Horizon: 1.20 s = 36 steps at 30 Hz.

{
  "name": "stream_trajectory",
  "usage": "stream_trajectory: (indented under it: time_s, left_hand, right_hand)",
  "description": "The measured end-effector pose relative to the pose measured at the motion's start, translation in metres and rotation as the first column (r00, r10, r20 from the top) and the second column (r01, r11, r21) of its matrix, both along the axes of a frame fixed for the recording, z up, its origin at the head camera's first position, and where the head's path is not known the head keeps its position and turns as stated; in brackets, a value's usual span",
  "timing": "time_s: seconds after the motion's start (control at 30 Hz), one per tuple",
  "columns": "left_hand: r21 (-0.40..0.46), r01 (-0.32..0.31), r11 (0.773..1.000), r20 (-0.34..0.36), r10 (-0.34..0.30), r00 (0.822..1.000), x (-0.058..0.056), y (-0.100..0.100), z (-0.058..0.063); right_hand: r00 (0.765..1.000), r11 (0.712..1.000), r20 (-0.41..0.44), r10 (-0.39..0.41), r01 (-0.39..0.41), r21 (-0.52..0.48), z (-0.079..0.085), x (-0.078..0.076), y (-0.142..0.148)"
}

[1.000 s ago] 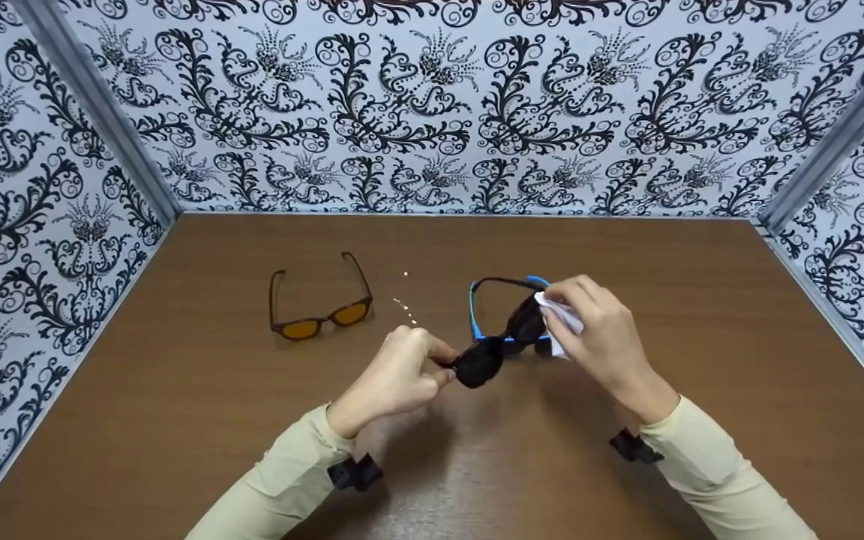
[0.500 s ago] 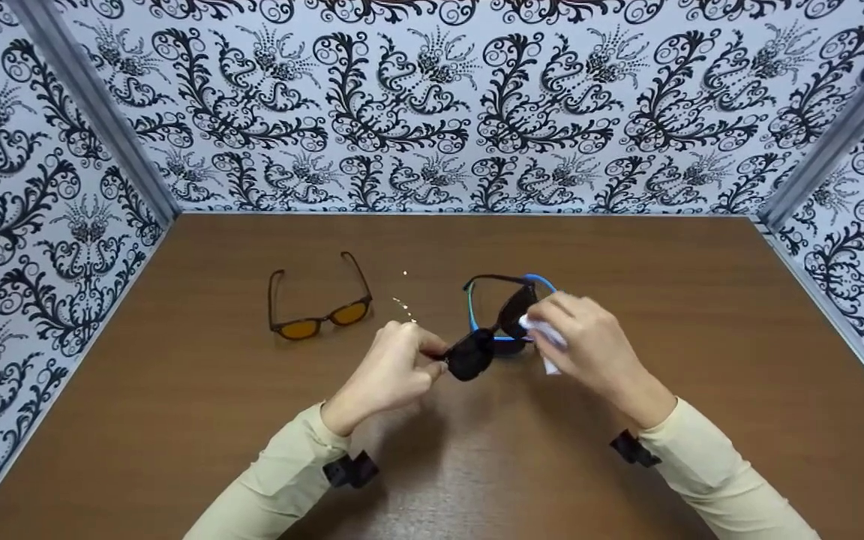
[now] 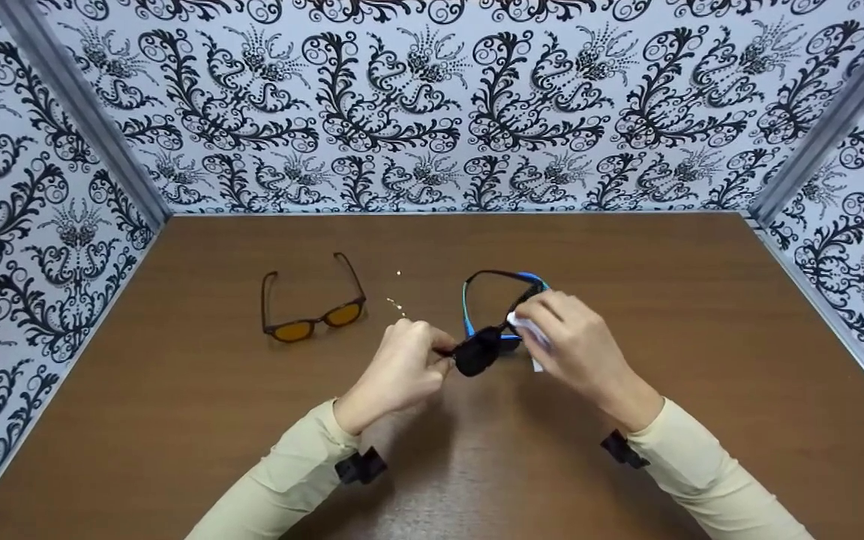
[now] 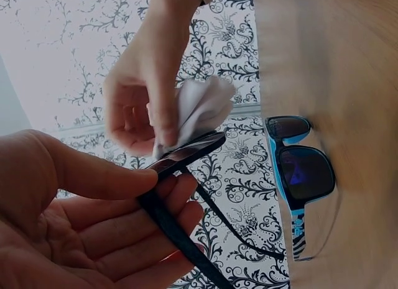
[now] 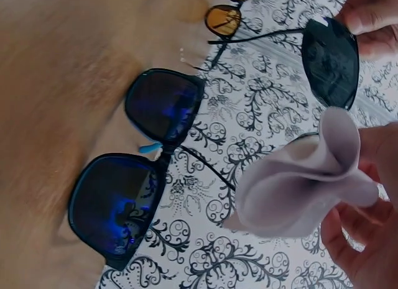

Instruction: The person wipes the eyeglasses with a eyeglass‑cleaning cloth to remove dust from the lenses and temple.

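Note:
My left hand [image 3: 402,367] pinches black sunglasses [image 3: 477,352] at the outer corner of the frame, thumb on top in the left wrist view, with their temples unfolded. Over the far lens, my right hand [image 3: 574,341] holds a crumpled white cloth [image 4: 202,105], pressed to the lens and covering much of it. In the right wrist view the cloth [image 5: 292,183] bunches between the fingers, and one dark lens [image 5: 329,62] shows beyond it. Behind the held pair, blue-and-black sunglasses [image 4: 305,171] stand on the table with dark bluish lenses, partly hidden in the head view.
Dark-framed glasses with orange lenses [image 3: 294,331] lie on the left of the brown wooden table [image 3: 214,435], temples open toward the back. Small bright specks [image 3: 398,305] show on the tabletop between the two pairs. Patterned panels [image 3: 432,105] close off the back and sides.
My right hand has moved left with the cloth along the far lens toward the bridge. The held sunglasses have shifted and turned slightly; the left hand keeps its grip.

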<state>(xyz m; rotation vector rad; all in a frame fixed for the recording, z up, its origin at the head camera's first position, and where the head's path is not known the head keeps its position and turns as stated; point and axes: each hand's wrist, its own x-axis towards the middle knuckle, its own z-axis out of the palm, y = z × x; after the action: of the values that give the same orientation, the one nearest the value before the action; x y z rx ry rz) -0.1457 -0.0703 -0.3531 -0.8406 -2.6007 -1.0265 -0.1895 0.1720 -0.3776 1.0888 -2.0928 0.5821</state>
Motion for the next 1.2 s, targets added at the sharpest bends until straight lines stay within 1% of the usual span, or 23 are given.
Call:
stream_trajectory:
  time_s: [0.1, 0.37, 0.5, 0.57, 0.63, 0.77, 0.87, 1.0, 1.1, 1.2]
  left_hand:
    - [0.007, -0.005, 1.0, 0.006, 0.005, 1.0, 0.0, -0.002, 0.0]
    - [0.009, -0.012, 1.0, 0.015, 0.012, 1.0, 0.0, -0.002, -0.003]
    - [0.0, 0.004, 1.0, 0.02, -0.004, 1.0, 0.0, -0.001, -0.007]
    - [0.001, 0.011, 1.0, 0.018, -0.011, 1.0, 0.001, 0.0, -0.008]
    - [0.004, 0.01, 1.0, 0.013, -0.01, 1.0, 0.001, 0.001, -0.01]
    - [0.024, -0.021, 0.999, 0.011, 0.021, 1.0, 0.001, 0.001, -0.012]
    - [0.063, -0.037, 0.997, 0.018, 0.036, 0.999, -0.002, 0.0, -0.011]
    - [0.141, -0.054, 0.989, 0.025, 0.051, 0.998, -0.006, -0.004, -0.009]
    - [0.233, -0.063, 0.97, 0.054, 0.052, 0.997, -0.009, -0.006, -0.008]
    - [0.326, -0.078, 0.942, 0.106, 0.046, 0.993, -0.011, -0.008, -0.007]
  right_hand:
    - [1.0, 0.999, 0.004, 0.015, -0.015, 0.032, -0.004, -0.001, 0.002]
    - [0.997, 0.996, -0.003, -0.076, 0.076, 0.038, -0.008, -0.006, 0.01]
    - [0.992, 0.992, 0.012, -0.126, 0.126, 0.001, -0.006, -0.007, 0.011]
    - [0.991, 0.991, 0.019, -0.134, 0.134, -0.023, -0.007, -0.007, 0.011]
    - [0.993, 0.993, 0.017, -0.113, 0.114, -0.032, -0.008, -0.006, 0.01]
    - [1.0, 1.0, 0.005, -0.019, 0.019, 0.008, -0.012, -0.003, 0.006]
    - [1.0, 0.999, -0.005, 0.026, -0.025, 0.041, -0.014, -0.001, 0.003]
    - [1.0, 0.999, 0.005, 0.025, -0.025, 0.033, -0.015, 0.0, 0.001]
    - [0.999, 0.999, 0.031, 0.031, -0.031, 0.005, -0.016, 0.001, 0.001]
    - [0.998, 0.998, 0.042, 0.051, -0.05, -0.022, -0.017, 0.002, -0.002]
